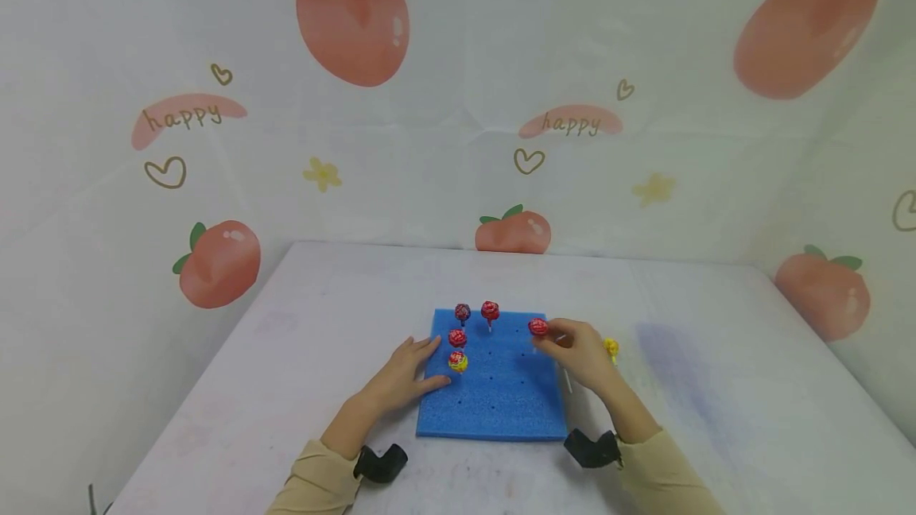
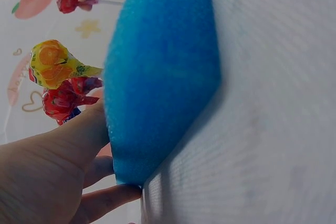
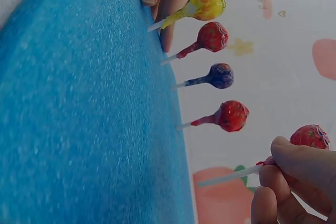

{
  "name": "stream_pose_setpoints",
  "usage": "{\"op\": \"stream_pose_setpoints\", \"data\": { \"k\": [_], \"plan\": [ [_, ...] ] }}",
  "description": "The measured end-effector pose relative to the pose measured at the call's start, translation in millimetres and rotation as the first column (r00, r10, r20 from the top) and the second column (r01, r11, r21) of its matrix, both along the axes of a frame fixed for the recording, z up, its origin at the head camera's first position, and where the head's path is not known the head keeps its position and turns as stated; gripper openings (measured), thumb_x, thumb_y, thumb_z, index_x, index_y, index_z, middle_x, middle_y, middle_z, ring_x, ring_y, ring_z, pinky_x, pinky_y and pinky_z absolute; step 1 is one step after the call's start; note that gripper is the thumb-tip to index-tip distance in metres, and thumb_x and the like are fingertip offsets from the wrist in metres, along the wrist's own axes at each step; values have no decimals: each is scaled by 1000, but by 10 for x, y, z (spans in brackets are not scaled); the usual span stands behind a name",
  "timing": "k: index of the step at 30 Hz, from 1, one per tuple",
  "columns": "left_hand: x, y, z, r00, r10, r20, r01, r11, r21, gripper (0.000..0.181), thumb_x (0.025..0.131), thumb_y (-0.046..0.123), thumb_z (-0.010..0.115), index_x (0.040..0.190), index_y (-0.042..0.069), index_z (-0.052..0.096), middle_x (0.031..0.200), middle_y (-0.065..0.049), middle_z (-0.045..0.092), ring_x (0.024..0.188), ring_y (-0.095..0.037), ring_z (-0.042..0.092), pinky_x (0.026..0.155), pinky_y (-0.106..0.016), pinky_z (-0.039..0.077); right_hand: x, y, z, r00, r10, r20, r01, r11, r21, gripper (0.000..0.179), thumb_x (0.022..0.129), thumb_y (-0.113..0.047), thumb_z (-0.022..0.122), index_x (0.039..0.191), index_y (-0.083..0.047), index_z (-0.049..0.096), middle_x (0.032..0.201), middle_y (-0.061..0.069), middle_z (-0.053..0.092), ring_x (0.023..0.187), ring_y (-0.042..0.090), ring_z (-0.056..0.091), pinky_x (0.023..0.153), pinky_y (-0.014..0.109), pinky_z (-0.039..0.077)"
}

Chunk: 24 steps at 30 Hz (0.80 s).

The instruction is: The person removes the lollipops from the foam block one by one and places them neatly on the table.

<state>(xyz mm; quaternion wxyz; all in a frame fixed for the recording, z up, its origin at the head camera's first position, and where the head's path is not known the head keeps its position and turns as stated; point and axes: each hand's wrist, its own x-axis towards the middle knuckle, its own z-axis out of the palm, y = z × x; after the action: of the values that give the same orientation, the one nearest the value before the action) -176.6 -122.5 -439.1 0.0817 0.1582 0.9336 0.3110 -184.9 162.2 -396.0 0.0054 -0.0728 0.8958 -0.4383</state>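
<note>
A blue foam board [image 1: 511,416] with small holes lies on the table. My left hand [image 1: 397,378] rests on its left edge with fingers spread, thumb on the top surface. My right hand [image 1: 583,352] pinches a red lollipop [image 1: 538,327] just below its wrapped head, over the board's far right corner. In the right wrist view, the held lollipop's white stick [image 3: 226,178] points toward the board, its tip free. Standing in the board are a dark blue lollipop [image 1: 463,312], two red lollipops [image 1: 490,310] and a yellow-and-red lollipop [image 1: 458,362], along the left column and far row.
A yellow lollipop [image 1: 611,346] lies on the table to the right, partly behind my right hand. A white stick [image 1: 568,381] shows beside the board's right edge. The white table [image 1: 343,284] meets a peach-printed cloth [image 1: 429,149] at the back.
</note>
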Motion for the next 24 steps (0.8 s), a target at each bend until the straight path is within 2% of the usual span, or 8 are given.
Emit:
{"op": "stream_pose_setpoints", "data": {
  "k": [6, 17, 24],
  "plan": [
    [0, 2, -2, 1000, 0, -6, 0, 1000, -5, 72, 85, 40, 65, 142, 4, 38, 145, -21, 39, 139, -45, 23, 109, -61, 25, 7, 124, -38, 998, 24, -60, -25, 1000, -13, 21, 86, -12, 66, 102, 1, 68, 94, 16, 71, 75, 18, 64, 62, 20, 53],
    [9, 5, 12, 1000, 4, 9, -4, 1000, -6, 72, 86, 40, 64, 142, 5, 38, 146, -21, 38, 140, -45, 22, 110, -61, 25, 34, 317, -60, 997, -39, -72, 43, 998, 45, 19, 86, -16, 66, 98, -1, 69, 94, 15, 71, 80, 21, 66, 68, 26, 51],
    [10, 3, 17, 1000, 3, 8, -3, 1000, -1, 72, 86, 40, 64, 142, 5, 37, 146, -21, 38, 140, -45, 22, 110, -61, 25, 55, 456, -58, 994, -74, -82, 78, 996, 40, 22, 87, -13, 65, 102, 2, 67, 92, 16, 69, 76, 16, 62, 61, 22, 49]
  ]
}}
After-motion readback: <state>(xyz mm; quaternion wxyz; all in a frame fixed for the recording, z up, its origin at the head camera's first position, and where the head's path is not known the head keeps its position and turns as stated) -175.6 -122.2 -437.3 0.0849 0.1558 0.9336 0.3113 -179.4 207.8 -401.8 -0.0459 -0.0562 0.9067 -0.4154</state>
